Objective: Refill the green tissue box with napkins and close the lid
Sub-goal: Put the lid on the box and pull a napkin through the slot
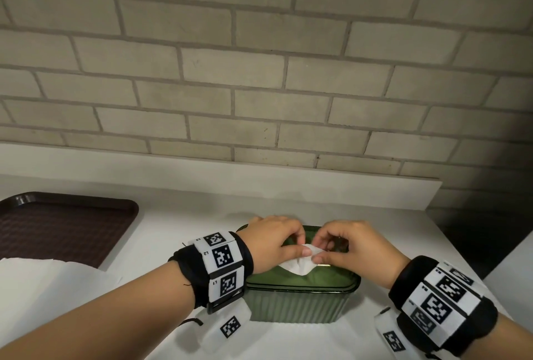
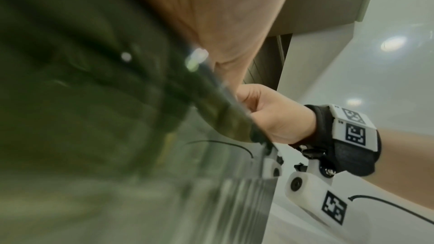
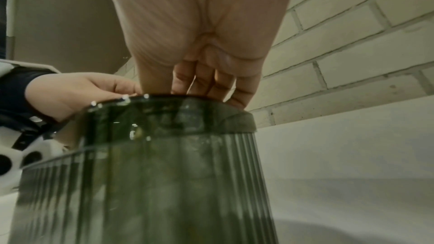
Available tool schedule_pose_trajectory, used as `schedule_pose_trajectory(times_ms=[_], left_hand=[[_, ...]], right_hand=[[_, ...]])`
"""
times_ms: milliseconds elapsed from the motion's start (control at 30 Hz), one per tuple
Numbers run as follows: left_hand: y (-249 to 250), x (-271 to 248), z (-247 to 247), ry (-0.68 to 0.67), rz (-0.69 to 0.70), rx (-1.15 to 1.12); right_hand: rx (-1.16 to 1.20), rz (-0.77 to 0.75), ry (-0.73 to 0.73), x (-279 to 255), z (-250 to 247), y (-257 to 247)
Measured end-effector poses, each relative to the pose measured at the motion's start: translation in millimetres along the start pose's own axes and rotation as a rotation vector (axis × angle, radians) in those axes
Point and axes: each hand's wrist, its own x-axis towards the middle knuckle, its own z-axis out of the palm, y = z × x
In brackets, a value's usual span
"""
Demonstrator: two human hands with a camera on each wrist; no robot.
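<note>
A ribbed green tissue box [image 1: 300, 306] stands on the white counter, its green lid [image 1: 326, 279] lying flat on top. A white napkin [image 1: 298, 263] sticks up from the lid's middle slot. My left hand [image 1: 278, 244] and right hand [image 1: 343, 245] meet over the lid, and thumb and fingers of both pinch the napkin's top edge. In the right wrist view the box [image 3: 164, 183] fills the lower frame with my right hand's fingers [image 3: 204, 81] curled down on the lid; the napkin is hidden there. The left wrist view shows the blurred box [image 2: 94, 118] and my right hand [image 2: 274, 116] beyond it.
A dark brown tray [image 1: 63, 227] lies at the back left of the counter [image 1: 389, 229]. A stack of white napkins [image 1: 43, 287] lies at the near left. A brick wall [image 1: 259, 71] rises behind a low white ledge. The counter ends at the right.
</note>
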Motion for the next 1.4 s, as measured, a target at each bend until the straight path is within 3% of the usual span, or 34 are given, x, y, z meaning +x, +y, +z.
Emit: schedule_pose_trajectory(times_ms=[233, 433, 533, 667, 833, 933, 1033, 1133, 1233, 1400], left_hand=[[7, -4, -5, 0.069, 0.006, -0.043], [16, -7, -12, -0.11, -0.023, 0.127], [17, -5, -14, -0.124, -0.047, 0.263], [16, -9, -14, -0.06, -0.011, 0.337], [16, -25, -14, 0.03, 0.082, 0.413], [15, -31, -14, -0.002, 0.105, 0.348], [13, -31, -17, -0.068, 0.041, 0.159], [6, -29, -22, -0.08, 0.026, 0.183], [-7, -28, -25, -0.067, 0.076, 0.326], [-11, -26, -21, -0.081, 0.207, 0.211]], right_hand=[[-0.011, -0.026, 0.014, 2, -5, -6], [-0.025, -0.106, 0.026, -2, -5, -6], [-0.06, -0.173, 0.046, -4, -2, -4], [-0.011, -0.134, 0.026, -7, 1, -1], [-0.177, -0.135, -0.029, -4, 0, 11], [-0.159, -0.158, -0.01, -3, 1, 9], [-0.097, -0.191, 0.046, -3, 4, 3], [-0.056, -0.188, 0.067, -1, 4, 0], [-0.007, -0.118, 0.058, -2, 1, 4], [-0.047, -0.084, 0.006, -6, 4, 9]])
